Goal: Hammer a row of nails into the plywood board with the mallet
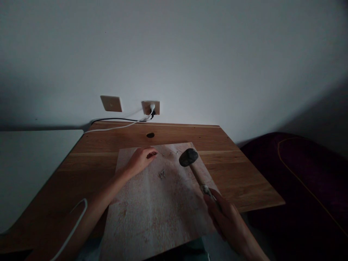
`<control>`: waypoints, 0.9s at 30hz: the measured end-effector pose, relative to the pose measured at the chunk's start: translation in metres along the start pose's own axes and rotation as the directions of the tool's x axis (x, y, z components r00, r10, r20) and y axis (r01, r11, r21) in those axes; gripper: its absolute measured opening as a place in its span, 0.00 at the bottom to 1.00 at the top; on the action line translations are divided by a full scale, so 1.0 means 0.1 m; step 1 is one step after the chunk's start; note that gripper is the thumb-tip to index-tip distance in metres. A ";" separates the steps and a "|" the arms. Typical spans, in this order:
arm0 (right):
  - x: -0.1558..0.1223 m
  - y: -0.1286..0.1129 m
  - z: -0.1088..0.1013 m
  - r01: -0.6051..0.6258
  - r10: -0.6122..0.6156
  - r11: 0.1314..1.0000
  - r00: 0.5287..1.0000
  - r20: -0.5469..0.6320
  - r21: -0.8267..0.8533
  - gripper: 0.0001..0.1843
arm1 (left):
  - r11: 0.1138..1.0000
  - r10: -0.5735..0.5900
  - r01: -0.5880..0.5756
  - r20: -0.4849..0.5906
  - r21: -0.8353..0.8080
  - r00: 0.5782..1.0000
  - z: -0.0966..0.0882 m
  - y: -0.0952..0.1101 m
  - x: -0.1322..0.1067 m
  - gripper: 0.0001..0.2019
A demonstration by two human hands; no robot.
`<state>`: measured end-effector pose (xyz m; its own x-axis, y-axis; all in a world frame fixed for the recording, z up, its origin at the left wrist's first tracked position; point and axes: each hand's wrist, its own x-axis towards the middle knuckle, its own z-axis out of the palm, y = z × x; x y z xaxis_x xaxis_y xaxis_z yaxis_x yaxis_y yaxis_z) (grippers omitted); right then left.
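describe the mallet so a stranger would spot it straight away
On the wooden table is a pale board. Over its right side, the right hand grips the mallet. Its chunky dark head sets it apart from the small metal bits.

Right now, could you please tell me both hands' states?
Left hand: curled over the pale wooden board; whether holding anything cannot be told.
Right hand: closed, holding the black-headed, wooden-handled mallet.
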<state>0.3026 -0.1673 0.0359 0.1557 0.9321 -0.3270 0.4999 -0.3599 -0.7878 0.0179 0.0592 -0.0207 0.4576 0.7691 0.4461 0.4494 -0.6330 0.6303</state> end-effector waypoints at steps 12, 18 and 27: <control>0.42 -0.72 0.37 0.277 -0.265 0.951 0.959 0.097 -0.137 0.26 | 0.988 -0.129 0.125 -0.045 -0.092 0.991 0.06 -0.08 -0.02 0.13; 0.48 -0.64 0.48 0.328 -0.331 0.912 0.943 0.029 -0.245 0.29 | 0.983 -0.112 0.103 -0.054 -0.150 0.992 0.07 -0.09 -0.02 0.22; 0.48 -0.59 0.54 0.371 -0.397 0.857 0.918 0.001 -0.357 0.27 | 0.983 -0.125 0.120 -0.032 -0.136 0.992 0.05 -0.04 -0.01 0.23</control>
<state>0.2346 -0.1039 0.0380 -0.0567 0.9983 0.0119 0.7906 0.0522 -0.6102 0.0192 0.0604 -0.0267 0.3728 0.8448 0.3838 0.3921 -0.5183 0.7600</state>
